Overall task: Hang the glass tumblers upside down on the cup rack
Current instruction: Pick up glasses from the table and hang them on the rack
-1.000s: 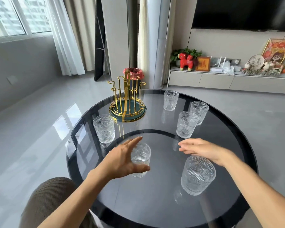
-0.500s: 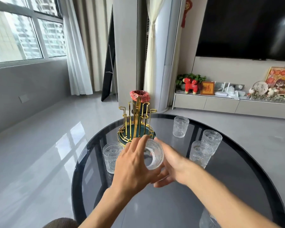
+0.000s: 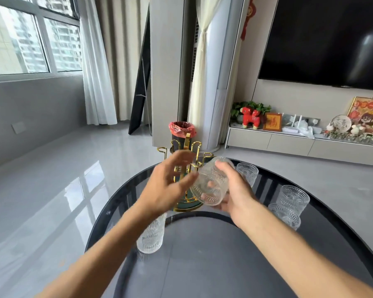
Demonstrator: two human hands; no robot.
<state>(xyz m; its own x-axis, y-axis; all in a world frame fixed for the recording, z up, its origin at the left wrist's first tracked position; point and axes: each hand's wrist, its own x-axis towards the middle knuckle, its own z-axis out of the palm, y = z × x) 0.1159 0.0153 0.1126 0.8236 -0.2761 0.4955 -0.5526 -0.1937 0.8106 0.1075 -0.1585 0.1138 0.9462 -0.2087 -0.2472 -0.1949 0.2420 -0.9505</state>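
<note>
My right hand (image 3: pixel 235 190) grips a ribbed glass tumbler (image 3: pixel 210 186), tilted with its mouth facing down and toward me, just in front of the gold cup rack (image 3: pixel 190 151). The rack stands on a green base at the table's far side, partly hidden by both hands. My left hand (image 3: pixel 170 186) hovers beside the tumbler with fingers spread, blurred, holding nothing. Another tumbler (image 3: pixel 150 236) stands upright under my left forearm. Three more tumblers (image 3: pixel 247 174) (image 3: pixel 293 196) (image 3: pixel 286 216) stand on the right side.
The round dark glass table (image 3: pixel 202 254) has its edge curving close on the left and right. Behind the rack, on the floor, stands a bin with a red liner (image 3: pixel 181 130). A TV console with ornaments lines the right wall.
The tumbler passed from my left hand to my right hand and was turned mouth-down. Both hands rose toward the rack. The view tilted up.
</note>
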